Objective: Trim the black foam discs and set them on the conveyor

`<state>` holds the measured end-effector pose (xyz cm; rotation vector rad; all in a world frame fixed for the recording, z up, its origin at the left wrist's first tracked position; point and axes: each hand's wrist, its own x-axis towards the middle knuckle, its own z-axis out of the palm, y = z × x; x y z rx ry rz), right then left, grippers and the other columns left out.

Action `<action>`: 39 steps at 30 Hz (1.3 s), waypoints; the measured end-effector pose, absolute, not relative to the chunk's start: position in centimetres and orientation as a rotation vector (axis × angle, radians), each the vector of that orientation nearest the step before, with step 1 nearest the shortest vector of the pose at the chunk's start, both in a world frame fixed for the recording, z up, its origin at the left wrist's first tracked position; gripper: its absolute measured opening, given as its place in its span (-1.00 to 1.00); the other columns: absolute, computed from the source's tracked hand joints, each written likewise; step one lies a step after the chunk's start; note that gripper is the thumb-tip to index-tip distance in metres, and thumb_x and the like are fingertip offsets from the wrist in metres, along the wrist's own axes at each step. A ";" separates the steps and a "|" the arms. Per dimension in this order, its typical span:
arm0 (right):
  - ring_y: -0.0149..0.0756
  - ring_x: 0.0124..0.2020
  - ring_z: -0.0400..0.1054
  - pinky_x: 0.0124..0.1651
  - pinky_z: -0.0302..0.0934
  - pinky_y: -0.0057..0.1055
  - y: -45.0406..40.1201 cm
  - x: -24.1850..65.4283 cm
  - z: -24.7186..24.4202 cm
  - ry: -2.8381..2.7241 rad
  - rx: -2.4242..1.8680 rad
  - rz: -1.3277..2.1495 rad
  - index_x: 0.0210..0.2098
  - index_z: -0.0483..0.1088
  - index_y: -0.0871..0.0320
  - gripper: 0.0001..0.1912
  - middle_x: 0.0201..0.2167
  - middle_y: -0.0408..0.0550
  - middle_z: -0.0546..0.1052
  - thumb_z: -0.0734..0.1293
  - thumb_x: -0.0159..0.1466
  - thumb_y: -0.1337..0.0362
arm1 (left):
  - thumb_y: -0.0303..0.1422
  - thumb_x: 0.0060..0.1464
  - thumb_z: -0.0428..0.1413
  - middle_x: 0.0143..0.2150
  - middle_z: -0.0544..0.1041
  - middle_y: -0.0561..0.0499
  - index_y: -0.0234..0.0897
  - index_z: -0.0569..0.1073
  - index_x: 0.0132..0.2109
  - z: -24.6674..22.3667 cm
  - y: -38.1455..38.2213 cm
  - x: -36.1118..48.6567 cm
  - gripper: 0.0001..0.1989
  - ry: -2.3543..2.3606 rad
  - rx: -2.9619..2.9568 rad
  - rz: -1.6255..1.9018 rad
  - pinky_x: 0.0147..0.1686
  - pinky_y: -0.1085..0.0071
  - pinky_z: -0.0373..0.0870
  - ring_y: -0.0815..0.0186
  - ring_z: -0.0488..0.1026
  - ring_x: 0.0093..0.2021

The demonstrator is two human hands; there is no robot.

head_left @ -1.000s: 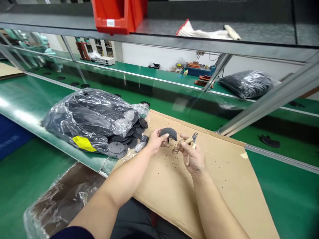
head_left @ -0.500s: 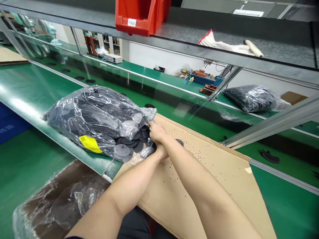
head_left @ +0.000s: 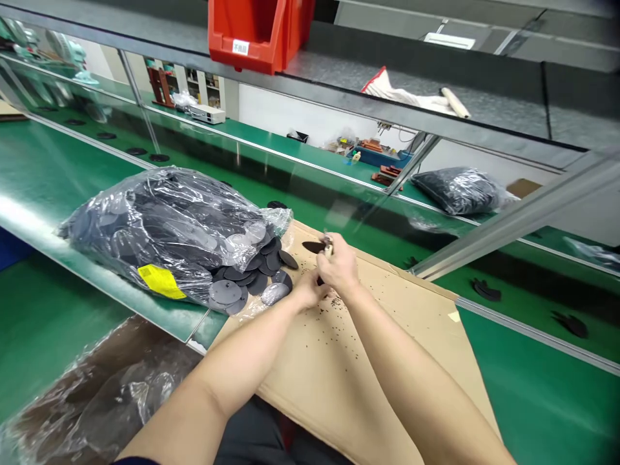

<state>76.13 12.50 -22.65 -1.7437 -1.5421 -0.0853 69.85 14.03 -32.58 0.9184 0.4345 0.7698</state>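
A clear plastic bag (head_left: 159, 219) full of flat black discs lies on its side, with several black discs (head_left: 242, 278) spilling from its mouth onto cardboard (head_left: 310, 368). Right of these discs, my left hand (head_left: 310, 290) is closed, its fingers curled round a dark edge that looks like a black disc, mostly hidden. Just above it and touching or nearly so, my right hand (head_left: 340, 263) grips a small tool with a pale handle (head_left: 329, 250); its kind is unclear. Another black disc (head_left: 313, 247) juts out left of the right hand. Small black specks dot the cardboard beneath.
A lined box (head_left: 130, 381) stands below the bench edge at lower left. Overhead runs a shelf with a red bin (head_left: 261, 39) and a white glove (head_left: 397, 90). A slanted metal post (head_left: 465, 232) rises at right. Black pieces (head_left: 485, 289) lie on the green strip behind.
My right hand has moved away from the bag's mouth to the right, with the pale-handled tool now showing. My hands no longer overlap as much. The view has shifted slightly right.
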 end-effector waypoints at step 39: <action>-0.39 -0.49 0.16 -0.38 0.10 -0.44 0.8 81.2 -30.1 -1.094 -1.409 0.489 -0.37 0.31 0.15 -0.84 -0.52 -0.21 0.30 0.34 0.13 0.21 | -0.35 -0.15 0.35 -0.05 0.52 -0.17 -0.37 0.48 -0.02 -31.1 11.9 68.0 -0.50 0.341 1.102 0.592 -0.06 0.19 0.45 0.12 0.48 -0.07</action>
